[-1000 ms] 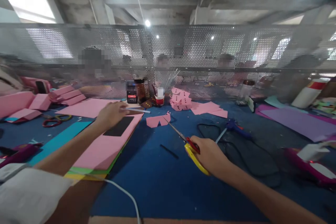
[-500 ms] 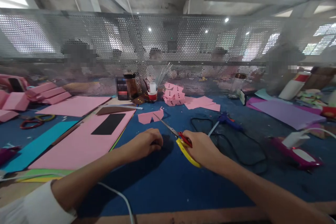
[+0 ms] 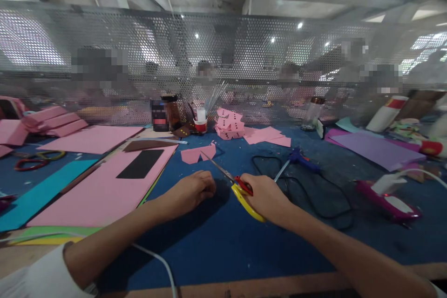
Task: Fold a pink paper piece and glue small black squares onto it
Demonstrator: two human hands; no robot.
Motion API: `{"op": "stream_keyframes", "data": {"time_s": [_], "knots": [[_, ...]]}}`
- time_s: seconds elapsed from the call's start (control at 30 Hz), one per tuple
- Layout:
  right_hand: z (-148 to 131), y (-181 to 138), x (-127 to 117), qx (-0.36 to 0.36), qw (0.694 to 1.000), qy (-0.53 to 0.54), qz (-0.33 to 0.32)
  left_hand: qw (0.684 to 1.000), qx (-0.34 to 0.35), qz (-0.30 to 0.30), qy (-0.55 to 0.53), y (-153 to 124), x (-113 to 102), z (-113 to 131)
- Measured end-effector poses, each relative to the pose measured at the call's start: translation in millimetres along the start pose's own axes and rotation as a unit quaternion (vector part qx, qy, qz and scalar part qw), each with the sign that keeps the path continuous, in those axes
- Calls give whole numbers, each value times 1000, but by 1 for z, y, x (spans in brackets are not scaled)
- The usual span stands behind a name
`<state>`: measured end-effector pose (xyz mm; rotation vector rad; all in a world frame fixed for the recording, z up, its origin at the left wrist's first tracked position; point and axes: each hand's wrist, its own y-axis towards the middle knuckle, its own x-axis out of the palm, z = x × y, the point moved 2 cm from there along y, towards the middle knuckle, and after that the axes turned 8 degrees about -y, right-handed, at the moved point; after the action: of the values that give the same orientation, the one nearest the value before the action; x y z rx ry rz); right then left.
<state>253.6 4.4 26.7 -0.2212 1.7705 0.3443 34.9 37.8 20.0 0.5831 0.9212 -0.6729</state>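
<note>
My right hand [image 3: 267, 198] grips a pair of scissors [image 3: 240, 191] by red and yellow handles. Their metal blades look closed and point up and left at a small notched pink piece [image 3: 198, 153], the tip appearing to reach its edge. Beside the scissors, my left hand [image 3: 195, 191] rests on the blue table [image 3: 216, 251], its fingers curled in and nothing visible in them. Large pink sheets [image 3: 104, 186] with a black rectangle [image 3: 139, 164] on top lie left of that hand. A blue glue gun [image 3: 303, 160] with a dark cord lies beyond my right hand.
Pink dotted pieces [image 3: 229, 125] are piled at the back, beside flat pink pieces [image 3: 268, 136]. A brown jar [image 3: 171, 114] and a red-white cup [image 3: 200, 125] stand there. Purple sheets [image 3: 377, 149] and a magenta power strip [image 3: 391, 202] lie right; a perforated screen [image 3: 244, 46] runs behind.
The whole view has shifted slightly, with things now a little further left. Both hands and the scissors keep nearly the same pose.
</note>
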Motion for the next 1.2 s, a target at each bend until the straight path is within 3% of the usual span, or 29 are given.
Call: {"op": "stream_keyframes", "data": {"time_s": [0.67,0.83,0.97,1.2], "knots": [[1,2,2,-1,996,91,23,994,-4,2,113,-8,8,12],[0,2,1,13,992,120,30,999,-27,44,-10,-7,6,12],[0,2,4,13,981,190,36,982,-68,96,-148,-6,2,18],[-10,-3,-1,12,928,371,-4,950,-101,82,-285,-10,-1,41]]}}
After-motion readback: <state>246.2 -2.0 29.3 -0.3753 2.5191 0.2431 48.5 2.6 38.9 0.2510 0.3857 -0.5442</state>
